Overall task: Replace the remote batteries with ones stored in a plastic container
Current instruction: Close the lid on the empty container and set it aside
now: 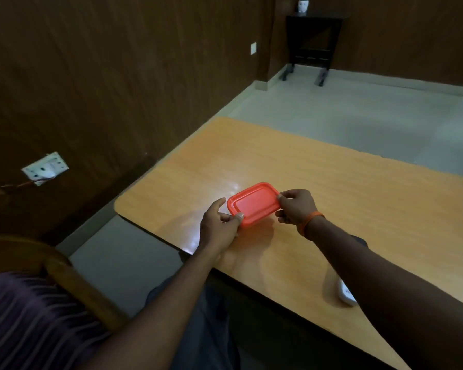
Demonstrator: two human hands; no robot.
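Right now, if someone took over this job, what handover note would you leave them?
Left hand grips the near-left corner of the orange container; right hand pinches the lid's far-right edge. It sits closed on the table. The remote lies by the near edge, partly hidden under the right forearm. Done: nothing visible. Left: open lid, take batteries, swap them in the remote.

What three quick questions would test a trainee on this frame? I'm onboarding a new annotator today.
1. True or false: the red lid is off the container.
2. Which hand wears the orange wristband? A) left B) right
3. What white object lies on the table, partly hidden beside the right forearm?

Key: 1. False; it is on, gripped by the left hand and right hand. 2. B. 3. Apparently the remote.
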